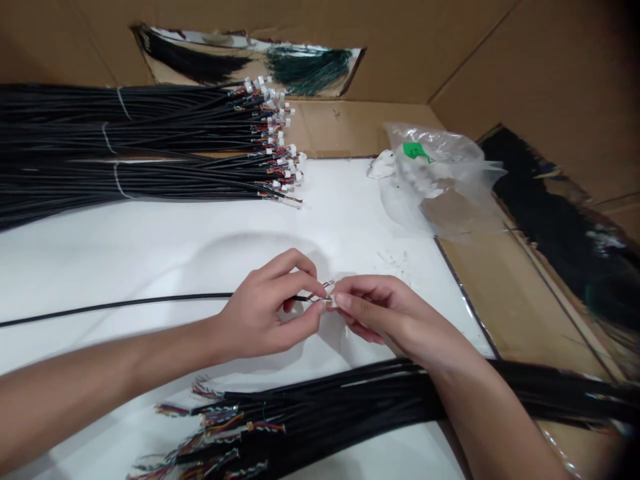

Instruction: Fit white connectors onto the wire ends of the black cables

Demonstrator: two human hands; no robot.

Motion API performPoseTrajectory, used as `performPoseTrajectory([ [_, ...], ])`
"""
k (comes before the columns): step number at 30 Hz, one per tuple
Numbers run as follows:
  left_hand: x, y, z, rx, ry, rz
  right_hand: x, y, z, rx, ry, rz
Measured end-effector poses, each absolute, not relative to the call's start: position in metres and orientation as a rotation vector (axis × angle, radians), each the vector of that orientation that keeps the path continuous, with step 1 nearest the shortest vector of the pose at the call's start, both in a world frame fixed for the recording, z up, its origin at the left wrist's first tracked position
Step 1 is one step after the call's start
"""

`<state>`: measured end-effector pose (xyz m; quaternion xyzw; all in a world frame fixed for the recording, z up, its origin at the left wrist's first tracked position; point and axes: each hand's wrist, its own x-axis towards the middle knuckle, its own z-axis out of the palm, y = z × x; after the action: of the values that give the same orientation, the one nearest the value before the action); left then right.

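Closest to me, a bundle of black cables [320, 413] with stripped, multicoloured wire ends lies across the white board [340, 227]. My left hand [263, 310] pinches one black cable [150, 303] just behind its stripped end, fingers curled firmly around it. My right hand [385, 320] closes thumb and forefinger on its thin coloured wires [320, 293], right beside the left fingertips. Farther off, cables with white connectors [270, 133] lie bundled near a clear plastic bag [440, 180] of white parts.
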<state>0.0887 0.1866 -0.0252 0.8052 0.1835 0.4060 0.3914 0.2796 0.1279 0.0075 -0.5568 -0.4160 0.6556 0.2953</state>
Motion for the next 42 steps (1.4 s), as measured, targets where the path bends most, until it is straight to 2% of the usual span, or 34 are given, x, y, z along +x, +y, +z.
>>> performPoseTrajectory([
  [14, 0.0874, 0.1888, -0.0278, 2.100, 0.531, 1.053, 0.2726, 0.1326, 0.0075, -1.533, -1.192, 1.595],
  [28, 0.0865, 0.1870, -0.0226, 2.224, 0.514, 1.061, 0.2744, 0.1359, 0.0043, -1.378, -1.226, 1.728],
  [42, 0.0837, 0.1878, -0.0262, 2.326, 0.464, 1.044, 0.2768, 0.1310, 0.0054, -1.335, -1.325, 1.696],
])
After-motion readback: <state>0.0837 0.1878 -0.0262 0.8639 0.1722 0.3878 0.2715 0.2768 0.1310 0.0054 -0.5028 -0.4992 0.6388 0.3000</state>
